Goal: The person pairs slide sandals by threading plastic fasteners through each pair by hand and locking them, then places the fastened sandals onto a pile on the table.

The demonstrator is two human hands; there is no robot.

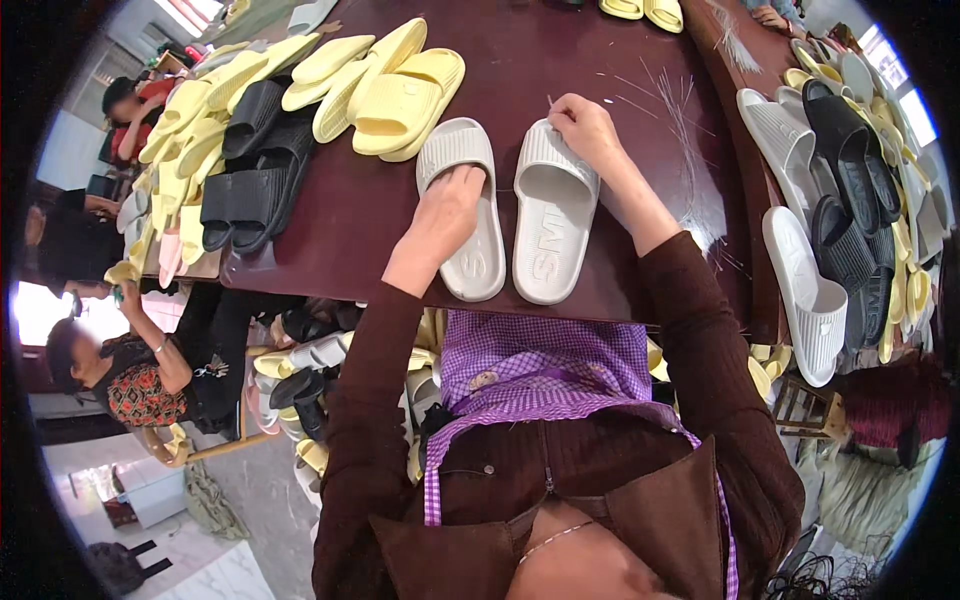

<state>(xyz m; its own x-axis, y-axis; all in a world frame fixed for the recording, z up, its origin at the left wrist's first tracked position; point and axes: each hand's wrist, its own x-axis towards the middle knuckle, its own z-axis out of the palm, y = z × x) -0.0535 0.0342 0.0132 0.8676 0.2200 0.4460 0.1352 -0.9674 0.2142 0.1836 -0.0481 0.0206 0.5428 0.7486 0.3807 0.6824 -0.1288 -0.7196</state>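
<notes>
- We see two pale grey slide sandals lying side by side, toes away from us, near the front edge of the dark red table (pixel 560 60): the left sandal (pixel 465 215) and the right sandal (pixel 553 215), just beside each other.
- Our left hand (pixel 445 215) lies flat on the left sandal, fingers tucked under its strap; it presses rather than clasps.
- Our right hand (pixel 585 125) sits at the toe end of the right sandal, fingertips pinched narrow on a thin clear strand (pixel 550 103).
- Loose clear strands (pixel 670 110) lie scattered on the table right of that hand.
- Behind the pair, a heap of yellow sandals (pixel 395 90) touches several black sandals (pixel 255 165); we cannot count them surely.
- At the right rim, white, black and yellow sandals (pixel 830 170) are stacked on a side table.
- No bin or box shows its contents clearly.
</notes>
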